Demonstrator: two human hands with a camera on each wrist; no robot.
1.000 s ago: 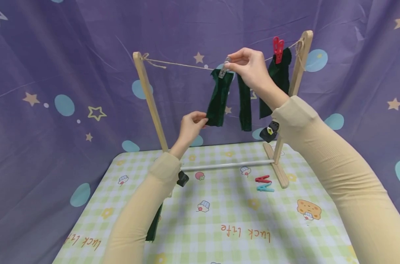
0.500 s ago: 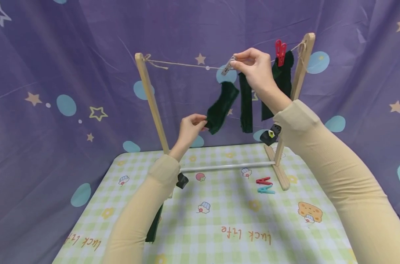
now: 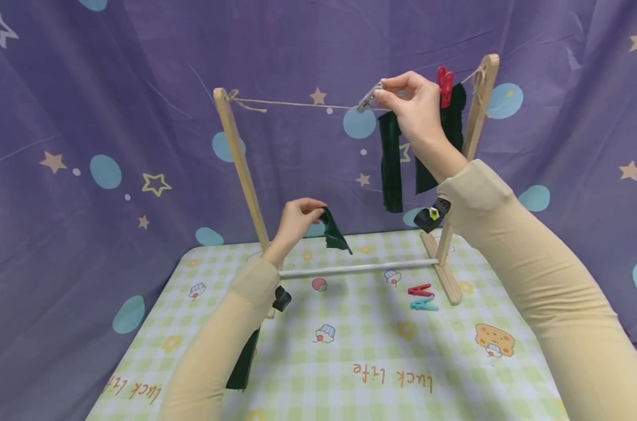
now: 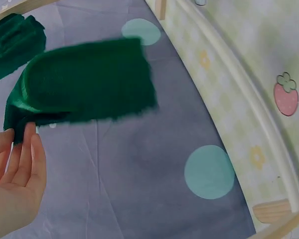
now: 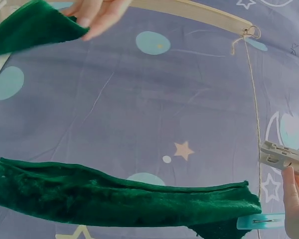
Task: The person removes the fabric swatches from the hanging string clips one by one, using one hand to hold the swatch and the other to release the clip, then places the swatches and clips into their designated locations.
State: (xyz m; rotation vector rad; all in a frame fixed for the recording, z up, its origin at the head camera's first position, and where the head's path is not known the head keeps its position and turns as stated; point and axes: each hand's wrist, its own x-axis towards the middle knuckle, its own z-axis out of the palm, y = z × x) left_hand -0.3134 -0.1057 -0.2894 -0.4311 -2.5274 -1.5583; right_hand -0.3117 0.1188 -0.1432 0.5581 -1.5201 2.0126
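Note:
My left hand (image 3: 296, 222) pinches a dark green velvety cloth (image 3: 335, 234) by one corner; the rest of the cloth hangs down, over the far part of the table in the head view. Higher up, my right hand (image 3: 418, 111) pinches a grey clothespin (image 3: 370, 97) between thumb and fingers, its tip right at the twine line (image 3: 297, 104). Just right of that clothespin hangs a narrow green cloth (image 3: 391, 166), held by a light blue clothespin (image 5: 259, 221) seen in the right wrist view. A red clothespin (image 3: 445, 88) holds another green cloth (image 3: 452, 126), partly hidden behind my right hand.
The twine runs between two wooden posts (image 3: 245, 169), joined low down by a white bar (image 3: 360, 268). A red clothespin (image 3: 421, 290) and a teal clothespin (image 3: 423, 303) lie on the checked tablecloth (image 3: 371, 327). Another green cloth (image 3: 243, 368) shows beside my left forearm.
The green cloth has come away from the grey clothespin and the line. My left hand has lowered with it, and my right hand has shifted slightly right with the clothespin.

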